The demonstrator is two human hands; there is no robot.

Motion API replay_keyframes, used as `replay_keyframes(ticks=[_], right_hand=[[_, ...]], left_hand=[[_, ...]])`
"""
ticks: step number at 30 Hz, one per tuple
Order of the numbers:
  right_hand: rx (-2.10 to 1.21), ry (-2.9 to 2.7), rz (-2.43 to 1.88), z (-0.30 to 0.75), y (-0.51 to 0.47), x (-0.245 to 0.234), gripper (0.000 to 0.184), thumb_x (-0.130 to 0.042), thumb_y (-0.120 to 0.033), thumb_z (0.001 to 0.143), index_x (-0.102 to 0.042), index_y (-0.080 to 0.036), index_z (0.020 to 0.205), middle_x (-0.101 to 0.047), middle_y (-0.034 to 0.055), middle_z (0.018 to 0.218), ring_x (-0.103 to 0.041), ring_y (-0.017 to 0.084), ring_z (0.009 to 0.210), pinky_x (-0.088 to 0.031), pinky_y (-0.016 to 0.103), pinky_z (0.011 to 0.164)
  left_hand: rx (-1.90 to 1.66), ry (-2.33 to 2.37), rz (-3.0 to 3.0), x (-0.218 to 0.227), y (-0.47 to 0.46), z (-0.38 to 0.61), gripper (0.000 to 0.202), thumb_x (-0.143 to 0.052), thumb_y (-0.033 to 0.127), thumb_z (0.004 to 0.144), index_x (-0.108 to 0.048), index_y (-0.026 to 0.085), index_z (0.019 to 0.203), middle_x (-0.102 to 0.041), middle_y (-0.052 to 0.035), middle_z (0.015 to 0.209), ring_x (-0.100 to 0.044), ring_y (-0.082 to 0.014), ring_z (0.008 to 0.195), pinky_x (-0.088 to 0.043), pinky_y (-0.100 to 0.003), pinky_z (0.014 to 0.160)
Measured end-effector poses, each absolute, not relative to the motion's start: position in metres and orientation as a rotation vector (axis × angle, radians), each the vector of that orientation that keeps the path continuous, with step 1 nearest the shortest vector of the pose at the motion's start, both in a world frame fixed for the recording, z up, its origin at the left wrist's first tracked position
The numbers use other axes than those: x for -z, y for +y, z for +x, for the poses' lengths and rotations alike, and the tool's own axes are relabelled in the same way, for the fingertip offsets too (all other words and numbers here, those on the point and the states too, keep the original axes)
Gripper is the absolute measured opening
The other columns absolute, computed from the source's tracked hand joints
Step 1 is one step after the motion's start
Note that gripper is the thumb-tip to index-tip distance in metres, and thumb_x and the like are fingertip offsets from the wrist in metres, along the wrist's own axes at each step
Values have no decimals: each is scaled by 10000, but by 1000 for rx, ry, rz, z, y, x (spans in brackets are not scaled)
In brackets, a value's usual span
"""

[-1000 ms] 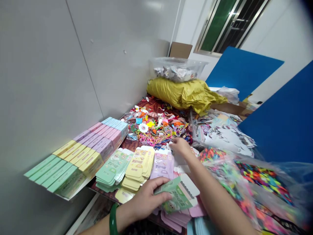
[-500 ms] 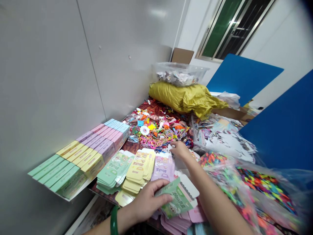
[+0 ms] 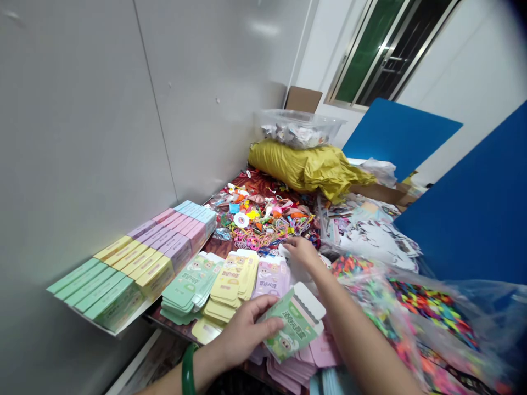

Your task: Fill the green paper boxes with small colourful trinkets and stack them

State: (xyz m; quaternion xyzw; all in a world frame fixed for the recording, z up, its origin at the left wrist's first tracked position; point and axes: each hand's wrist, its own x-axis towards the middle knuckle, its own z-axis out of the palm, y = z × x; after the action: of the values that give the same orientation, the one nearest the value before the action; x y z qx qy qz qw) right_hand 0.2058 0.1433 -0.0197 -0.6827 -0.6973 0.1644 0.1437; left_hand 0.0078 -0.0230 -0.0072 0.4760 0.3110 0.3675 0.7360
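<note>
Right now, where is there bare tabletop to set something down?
One small bare patch: brown tabletop between the lilac boxes, the green flat cartons and the coloured trinkets. Elsewhere is crowded, most around the left hand, its green carton and the right hand, beside bagged coloured pieces.

- Right now your left forearm runs off the bottom edge, and your right forearm too!
- Green carton blank in your left hand: print too small to read.
- Trinket heap: pieces too tiny to name.
- Clear tub: contents blurred behind plastic.
- Plastic bag: cut off at right, contents blurred.
</note>
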Motion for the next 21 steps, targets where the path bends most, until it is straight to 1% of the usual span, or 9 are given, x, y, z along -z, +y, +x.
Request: replay_keyframes(ticks=[3,5,7,9,12,15,18,21], right_hand=[[-464,-2018,-2036,191,144,23,152,-614,-250,746,-734,-223,835,-718,57,916,-634,186,858,-390,219,666],[-468,-1996,-2111,186,147,24,127,-635,-237,708,-727,-207,790,-720,64,863,-639,187,808,-384,220,631],[-472,-1961,-2190,185,150,24,159,-652,-273,686,-717,-185,801,-716,77,828,-638,189,744,-375,227,586],[-465,-1937,-2241,184,152,23,218,-662,-304,668,-707,-177,839,-714,86,842,-636,195,721,-363,233,556],[-451,-1948,-2256,182,153,23,188,-661,-238,637,-701,-200,817,-713,73,848,-635,201,739,-347,238,548],[-444,-1965,-2229,181,151,25,177,-629,-164,633,-700,-224,784,-711,50,822,-633,187,733,-341,237,553],[-435,-1966,-2194,186,148,27,188,-617,-165,652,-700,-231,807,-708,47,845,-627,178,735,-343,236,564],[-429,-1967,-2179,192,146,29,162,-633,-162,640,-698,-202,782,-703,70,837,-621,179,726,-346,236,576]], left_hand=[[-803,676,1048,8,-25,8,335,-675,314,779,-631,151,1069,-663,-66,1045,-580,-211,973,-434,-319,866],[-810,682,1047,8,-26,6,338,-675,311,779,-630,155,1076,-661,-64,1054,-578,-210,981,-432,-317,870],[-816,691,1040,8,-26,4,341,-676,310,779,-629,158,1081,-663,-61,1050,-579,-210,983,-430,-316,871],[-819,696,1027,8,-26,3,339,-674,311,780,-629,157,1080,-665,-59,1041,-580,-211,982,-428,-316,872],[-828,697,1013,7,-27,3,347,-680,311,772,-629,153,1076,-666,-58,1037,-577,-213,984,-428,-319,873],[-825,690,1006,6,-28,3,359,-684,315,767,-625,151,1080,-665,-60,1041,-578,-213,976,-431,-321,865],[-826,697,988,7,-27,1,350,-690,323,762,-632,153,1062,-668,-58,1035,-579,-212,974,-427,-318,868],[-832,696,972,7,-27,2,354,-693,332,761,-632,153,1061,-670,-59,1037,-582,-211,966,-427,-315,862]])
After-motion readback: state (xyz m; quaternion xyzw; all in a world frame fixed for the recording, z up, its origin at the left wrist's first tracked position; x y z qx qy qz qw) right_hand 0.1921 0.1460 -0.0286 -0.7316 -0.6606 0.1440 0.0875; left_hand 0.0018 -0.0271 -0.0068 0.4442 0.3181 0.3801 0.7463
